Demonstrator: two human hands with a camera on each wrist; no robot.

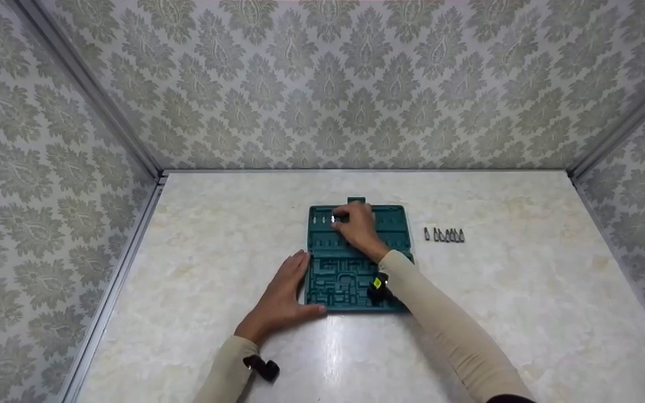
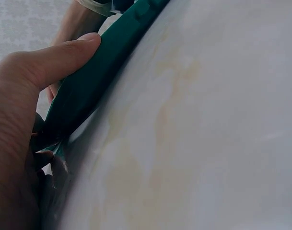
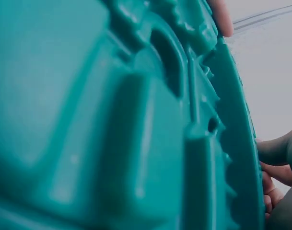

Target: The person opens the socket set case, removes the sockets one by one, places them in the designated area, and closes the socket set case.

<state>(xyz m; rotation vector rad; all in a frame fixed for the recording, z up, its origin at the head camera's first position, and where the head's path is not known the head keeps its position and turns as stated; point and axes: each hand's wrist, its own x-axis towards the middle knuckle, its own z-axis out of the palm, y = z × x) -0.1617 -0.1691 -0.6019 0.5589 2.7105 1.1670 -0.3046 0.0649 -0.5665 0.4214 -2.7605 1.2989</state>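
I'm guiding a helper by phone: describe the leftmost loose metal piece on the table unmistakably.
On the pale table, find the open green case. Right of it lies a row of small metal pieces. The leftmost piece lies apart, beyond a wider gap.

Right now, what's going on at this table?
A person's right hand pinches a small shiny metal piece at the far half of an open green plastic case, beside two similar pieces in their slots. Their left hand touches the case's near-left corner. More small, pointed, dark metal pieces lie on the pale marbled table, right of the case.
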